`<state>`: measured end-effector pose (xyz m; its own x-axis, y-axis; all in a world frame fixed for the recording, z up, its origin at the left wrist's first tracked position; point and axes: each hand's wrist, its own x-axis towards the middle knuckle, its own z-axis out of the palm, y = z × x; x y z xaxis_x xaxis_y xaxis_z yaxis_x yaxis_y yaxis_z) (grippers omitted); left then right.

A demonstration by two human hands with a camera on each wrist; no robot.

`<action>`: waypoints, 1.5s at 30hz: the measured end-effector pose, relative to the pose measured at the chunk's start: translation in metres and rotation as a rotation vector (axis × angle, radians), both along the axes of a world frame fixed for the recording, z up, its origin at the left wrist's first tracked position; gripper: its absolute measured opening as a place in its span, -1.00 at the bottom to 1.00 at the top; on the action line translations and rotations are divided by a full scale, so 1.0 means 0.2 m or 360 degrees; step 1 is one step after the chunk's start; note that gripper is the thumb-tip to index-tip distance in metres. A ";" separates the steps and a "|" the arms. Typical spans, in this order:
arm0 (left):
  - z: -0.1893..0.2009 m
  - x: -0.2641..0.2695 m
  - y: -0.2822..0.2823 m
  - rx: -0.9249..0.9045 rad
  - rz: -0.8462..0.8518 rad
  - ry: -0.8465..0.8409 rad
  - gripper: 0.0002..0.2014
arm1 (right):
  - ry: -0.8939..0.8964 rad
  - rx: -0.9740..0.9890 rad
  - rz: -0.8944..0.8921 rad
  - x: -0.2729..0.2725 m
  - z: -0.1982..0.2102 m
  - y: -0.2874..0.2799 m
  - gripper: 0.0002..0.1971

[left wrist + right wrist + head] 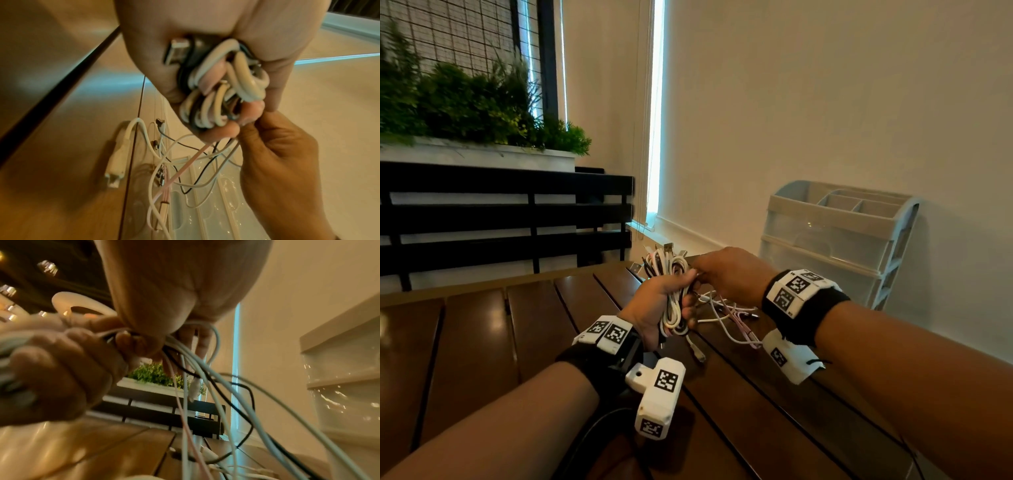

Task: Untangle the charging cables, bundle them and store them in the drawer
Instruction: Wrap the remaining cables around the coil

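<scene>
My left hand grips a folded bundle of white, black and pink charging cables upright above the wooden table; its looped ends show in the left wrist view. My right hand pinches several loose strands right beside the bundle. The free tails trail down onto the table, with a white USB plug lying flat. A pale plastic drawer unit stands against the wall at the right, its drawers closed.
A dark slatted bench and a planter with green plants sit beyond the table's far edge. A blind cord hangs by the window strip. The wall runs close along the right side.
</scene>
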<state>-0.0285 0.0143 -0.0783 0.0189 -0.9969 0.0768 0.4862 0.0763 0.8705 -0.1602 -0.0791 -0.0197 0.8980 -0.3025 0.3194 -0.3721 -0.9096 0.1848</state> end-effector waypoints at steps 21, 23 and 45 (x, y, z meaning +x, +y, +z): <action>-0.01 0.01 -0.02 0.0039 0.0211 -0.0189 -0.75 | -0.0209 0.0997 -0.0072 -0.07 0.14 0.02 -0.63; -0.01 0.01 -0.02 0.0032 0.0202 -0.0181 -0.79 | -0.0225 0.0822 -0.0041 -0.04 0.18 0.03 -0.74; -0.01 0.04 -0.03 0.0069 0.0279 -0.0094 -0.79 | -0.0351 0.0976 -0.0155 -0.23 0.19 -0.11 -0.79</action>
